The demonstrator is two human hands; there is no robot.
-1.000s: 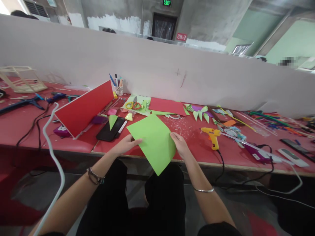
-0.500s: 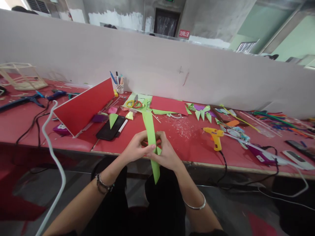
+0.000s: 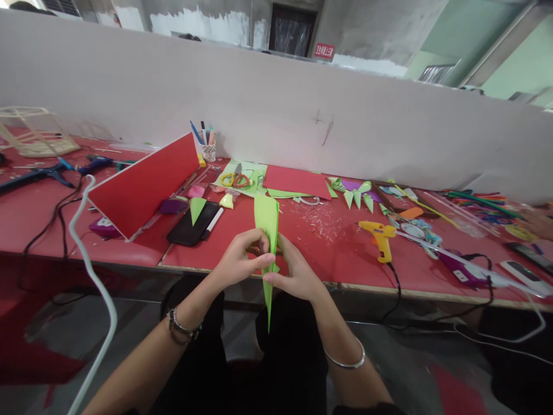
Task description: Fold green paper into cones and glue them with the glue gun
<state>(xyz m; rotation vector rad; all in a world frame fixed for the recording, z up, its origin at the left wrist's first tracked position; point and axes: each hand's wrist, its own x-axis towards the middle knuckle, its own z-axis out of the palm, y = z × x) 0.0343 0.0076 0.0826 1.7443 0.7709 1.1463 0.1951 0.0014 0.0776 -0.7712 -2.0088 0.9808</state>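
Between my two hands, at the table's front edge, a folded strip of light green paper (image 3: 266,222) stands upright, wide at the top and tapering to a point below. My left hand (image 3: 244,259) pinches it from the left with thumb and curled fingers. From the right, my right hand (image 3: 296,271) grips the same paper, its thumb across the front and its fingers behind, partly hidden. Beyond my left hand a small green paper cone (image 3: 197,211) lies on a black phone (image 3: 190,230), next to a white marker (image 3: 215,220).
A yellow glue gun (image 3: 379,237) lies to the right, its cord hanging over the edge. Scissors (image 3: 235,180), red paper (image 3: 298,182) and green paper leaves (image 3: 356,195) lie at the back. A red board (image 3: 147,184) leans at left. Another person's hand (image 3: 538,223) is at far right.
The green paper has turned and its folded layers now show, with a wider top and narrower lower tip. Both hands stay around it. Another person's hand has appeared at far right.
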